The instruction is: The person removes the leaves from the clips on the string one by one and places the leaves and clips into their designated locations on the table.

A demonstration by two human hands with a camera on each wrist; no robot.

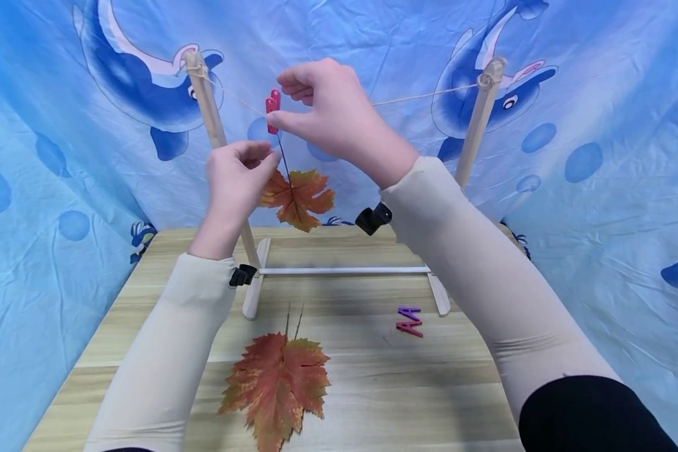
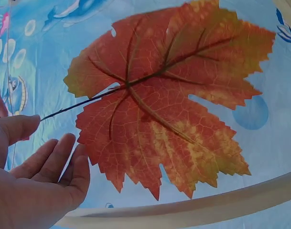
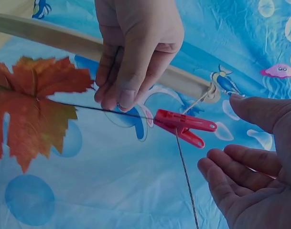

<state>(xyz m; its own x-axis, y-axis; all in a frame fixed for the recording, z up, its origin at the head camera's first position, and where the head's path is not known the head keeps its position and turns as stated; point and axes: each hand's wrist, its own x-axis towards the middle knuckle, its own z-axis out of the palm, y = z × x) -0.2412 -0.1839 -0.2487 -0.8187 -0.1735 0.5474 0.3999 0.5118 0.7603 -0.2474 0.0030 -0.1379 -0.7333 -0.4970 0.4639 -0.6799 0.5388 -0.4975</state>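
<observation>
A red clothespin (image 3: 178, 125) sits on the string (image 3: 184, 174), clamping the dark stem of an orange-red leaf (image 2: 169, 90). In the head view that leaf (image 1: 297, 199) hangs below the clothespin (image 1: 272, 113). My right hand (image 1: 339, 103) is beside the clothespin; the right wrist view shows its thumb and fingers spread apart, off the handles. Close by the stem is my left hand (image 1: 237, 172), thumb and fingertips loosely bent with a gap between them. In the left wrist view its thumb (image 2: 21, 128) overlaps the stem's upper end.
The string runs between two wooden posts (image 1: 477, 122), joined low down by a white bar (image 1: 344, 270). Another autumn leaf (image 1: 277, 383) with two stems showing lies on the wooden table (image 1: 384, 389). Right of it lie a purple clothespin (image 1: 409, 311) and a red one (image 1: 409, 328).
</observation>
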